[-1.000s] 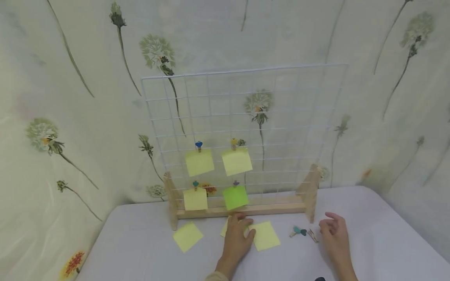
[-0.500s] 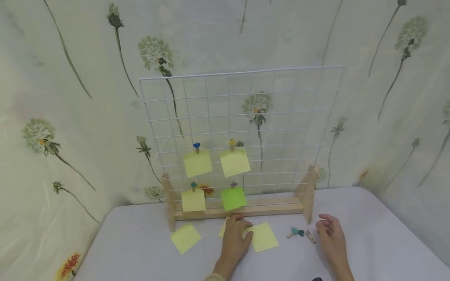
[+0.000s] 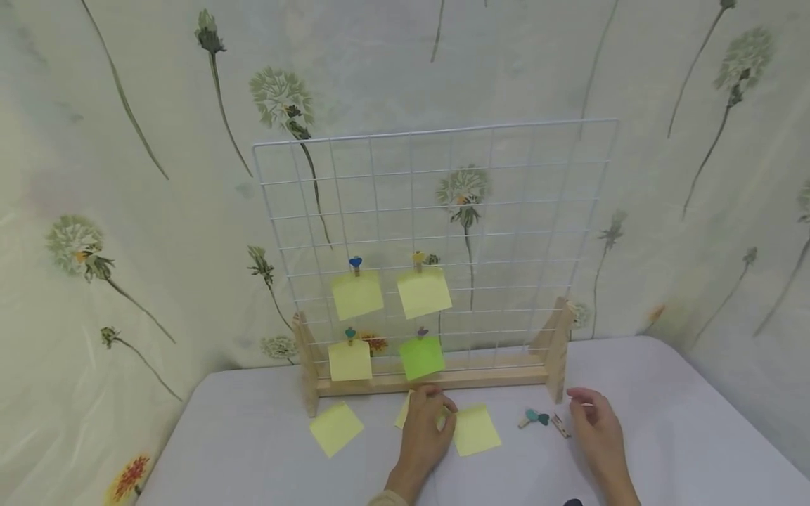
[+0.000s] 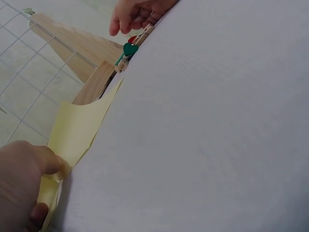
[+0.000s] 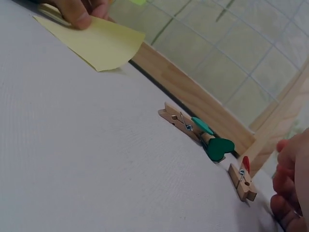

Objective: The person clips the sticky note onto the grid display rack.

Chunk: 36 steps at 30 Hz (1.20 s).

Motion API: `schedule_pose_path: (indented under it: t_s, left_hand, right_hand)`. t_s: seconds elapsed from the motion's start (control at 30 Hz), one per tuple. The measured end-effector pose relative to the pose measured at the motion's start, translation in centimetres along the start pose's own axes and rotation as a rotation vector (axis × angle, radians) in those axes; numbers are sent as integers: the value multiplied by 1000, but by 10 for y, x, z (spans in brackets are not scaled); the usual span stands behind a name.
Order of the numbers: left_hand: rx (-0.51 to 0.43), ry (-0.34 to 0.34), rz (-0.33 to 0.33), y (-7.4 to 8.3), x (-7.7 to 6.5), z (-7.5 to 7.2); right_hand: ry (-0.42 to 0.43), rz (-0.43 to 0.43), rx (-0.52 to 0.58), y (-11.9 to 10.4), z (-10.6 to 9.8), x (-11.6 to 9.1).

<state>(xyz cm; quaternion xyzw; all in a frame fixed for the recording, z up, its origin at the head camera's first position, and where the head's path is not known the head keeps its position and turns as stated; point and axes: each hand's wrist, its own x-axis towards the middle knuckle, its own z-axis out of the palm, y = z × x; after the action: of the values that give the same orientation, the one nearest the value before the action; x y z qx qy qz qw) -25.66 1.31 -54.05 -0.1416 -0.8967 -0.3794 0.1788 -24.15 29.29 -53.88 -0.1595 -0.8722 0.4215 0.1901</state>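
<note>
My left hand (image 3: 425, 436) is over the yellow sticky notes in front of the rack. Its thumb and a fingertip pinch the left edge of the right-hand yellow sticky note (image 3: 479, 430), whose far edge curls up in the right wrist view. Another yellow sticky note (image 3: 402, 414) lies partly hidden under this hand. My right hand (image 3: 598, 432) hovers or rests with fingers loosely curled, holding nothing. Just left of it lie a wooden clothespin with a red piece (image 5: 244, 181) and two clothespins with green hearts (image 5: 219, 147).
A white wire grid (image 3: 506, 211) stands in a wooden base (image 3: 493, 378). Several notes hang clipped on it, among them a green one (image 3: 422, 357). A loose yellow note (image 3: 337, 429) lies at left on the white table (image 3: 253, 450). A dark object (image 3: 573, 502) shows at the bottom edge.
My left thumb and index finger have drawn together at the right-hand note's edge. My right hand has shifted slightly left toward the clothespins. The view has moved a little.
</note>
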Motion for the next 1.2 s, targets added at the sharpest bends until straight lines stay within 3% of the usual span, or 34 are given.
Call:
schedule_pose_path:
  t_s: [0.2, 0.43, 0.7, 0.87, 1.03, 1.2]
  left_hand:
    - [-28, 8, -24, 2, 0, -1]
    - [-24, -12, -50, 1, 0, 0]
    - [-42, 16, -36, 0, 0, 0]
    - [-148, 6, -40, 1, 2, -3]
    - [-267, -35, -92, 3, 3, -5]
    - [-344, -31, -128, 2, 4, -4]
  right_hand:
    - [-63, -134, -92, 4, 1, 0]
    - [-150, -223, -66, 6, 4, 0]
    - [-128, -293, -88, 6, 4, 0]
    - [-153, -329, -93, 4, 3, -1]
    - [-178, -349, -111, 3, 2, -2]
    - [-172, -393, -154, 0, 2, -3]
